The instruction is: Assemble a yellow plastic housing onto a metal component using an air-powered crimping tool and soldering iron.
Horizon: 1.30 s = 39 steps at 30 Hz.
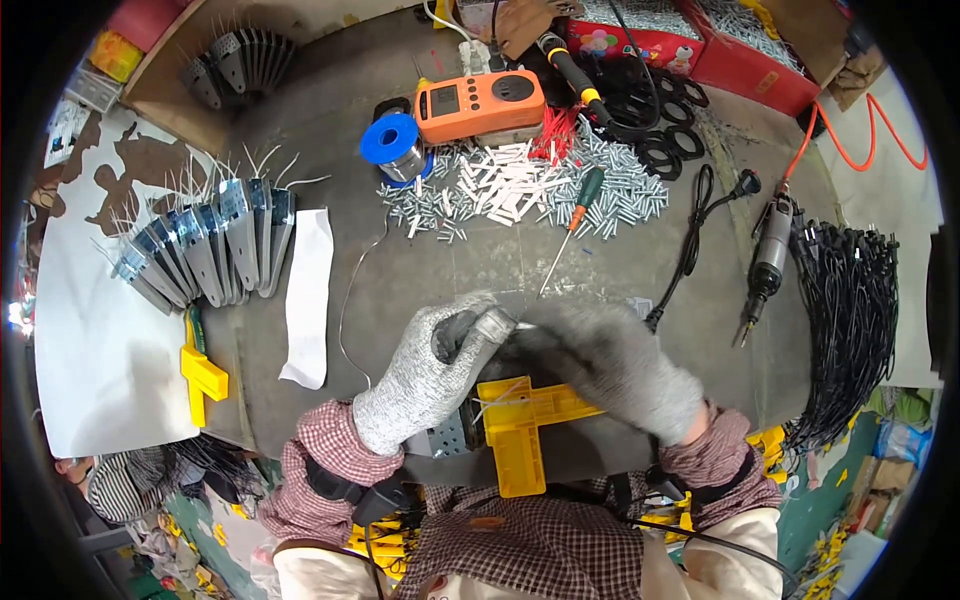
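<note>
My left hand (445, 355), in a grey-white knit glove, is closed in a pinch at the front middle of the table. A small pale piece shows at its fingertips, too small to name. Close on its right is my right hand (620, 360), also gloved and smeared by motion, so its fingers cannot be read. Below both hands lies a yellow T-shaped plastic housing (515, 450) with thin pale wires across it. A perforated metal plate (440, 440) sits beside it, partly hidden by my left arm. Beyond the hands is a screwdriver (571, 232) with a green and orange handle.
Farther back are a screw pile (620, 185), white sleeves (505, 180), a solder spool (392, 145) and an orange meter (480, 105). Wired metal brackets (210, 245) and a paper strip (308, 300) lie left. At right are a power screwdriver (770, 250) and black cords (845, 320).
</note>
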Available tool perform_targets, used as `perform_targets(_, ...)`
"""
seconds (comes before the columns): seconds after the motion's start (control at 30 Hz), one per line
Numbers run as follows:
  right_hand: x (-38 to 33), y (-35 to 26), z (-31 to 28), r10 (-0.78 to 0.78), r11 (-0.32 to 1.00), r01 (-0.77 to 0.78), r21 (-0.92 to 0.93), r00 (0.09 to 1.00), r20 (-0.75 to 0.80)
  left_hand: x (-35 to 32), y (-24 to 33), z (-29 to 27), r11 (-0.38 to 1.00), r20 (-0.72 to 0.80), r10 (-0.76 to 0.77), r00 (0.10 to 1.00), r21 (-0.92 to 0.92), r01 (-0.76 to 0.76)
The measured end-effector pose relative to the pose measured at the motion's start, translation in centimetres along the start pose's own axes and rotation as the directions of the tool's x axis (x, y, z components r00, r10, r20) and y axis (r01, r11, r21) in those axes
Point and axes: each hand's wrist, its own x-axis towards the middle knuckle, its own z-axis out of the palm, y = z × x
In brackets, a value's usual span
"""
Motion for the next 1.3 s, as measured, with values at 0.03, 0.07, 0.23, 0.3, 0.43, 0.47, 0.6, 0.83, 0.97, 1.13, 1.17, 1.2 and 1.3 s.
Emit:
perform_targets(0.03, 0.2, 0.4, -0.2, 0.053, 0.999, -0.053, 0.010, 0.998, 0.034, 0.2, -0.7, 0.0, 1.000, 0.001, 0.001, 1.000, 0.006, -0.001)
perform_targets(0.07, 0.6, 0.4, -0.1, 0.046, 0.999, -0.046, 0.006, 0.998, 0.032, 0.4, -1.6, 0.7, 0.998, -0.088, 0.049, 0.995, 0.049, -0.045)
perform_targets(0.23, 0.3, 1.7, -1.7, -0.057, 0.988, 0.052, -0.146, 0.998, -0.031, -3.1, -0.5, -3.9, 0.996, -0.416, -0.018, 0.909, 0.073, 0.053)
perform_targets(0.3, -1.7, 5.9, -2.6, -0.067, 0.977, 0.028, -0.213, 0.982, -0.176, -5.8, -0.5, -11.3, 0.915, -0.099, -0.187, 0.977, 0.345, 0.210)
perform_targets(0.43, -0.9, 4.3, -0.8, -0.508, 0.780, 0.280, -0.560, 0.805, -0.306, -1.2, 5.5, -8.1, 0.788, 0.269, -0.344, 0.900, 0.604, 0.121)
perform_targets(0.47, -0.7, 4.4, -0.6, -0.509, 0.780, 0.278, -0.561, 0.804, -0.308, 2.7, 6.1, -5.9, 0.753, 0.122, -0.337, 0.933, 0.629, 0.190)
perform_targets(0.6, -0.7, 4.0, 0.3, 0.226, 0.840, -0.226, 0.493, 0.972, 0.060, 16.8, 3.4, -0.6, 0.466, -0.146, 0.257, 0.955, 0.885, 0.010)
perform_targets(0.83, 1.0, 2.7, 0.7, 0.099, 0.505, -0.101, 0.857, 0.993, 0.058, 19.2, 4.2, -0.2, 0.526, -0.139, 0.062, 0.988, 0.846, 0.086)
perform_targets(0.97, 1.3, 4.2, 1.4, 0.214, 0.349, -0.216, 0.912, 0.966, 0.147, 19.7, 4.4, -0.3, 0.481, -0.130, 0.179, 0.975, 0.876, 0.029)
perform_targets(1.13, 1.2, 6.5, 1.5, -0.141, 0.901, 0.266, 0.344, 0.927, -0.347, 17.1, 4.6, -1.4, 0.586, -0.122, 0.235, 0.964, 0.810, -0.041)
perform_targets(1.17, 1.1, 6.6, 1.3, -0.138, 0.900, 0.263, 0.347, 0.928, -0.346, 16.4, 4.3, -1.8, 0.740, -0.144, 0.134, 0.980, 0.673, -0.002)
perform_targets(1.2, 0.9, 6.5, 1.1, 0.144, 0.630, 0.077, 0.773, 0.966, -0.214, 15.7, 3.8, -2.2, 0.859, -0.145, 0.029, 0.989, 0.509, 0.049)
perform_targets(1.3, 0.6, 5.1, 0.0, 0.344, 0.144, -0.116, 0.983, 0.937, 0.060, 11.7, 3.0, -1.8, 0.994, 0.117, -0.095, 0.989, -0.041, 0.101)
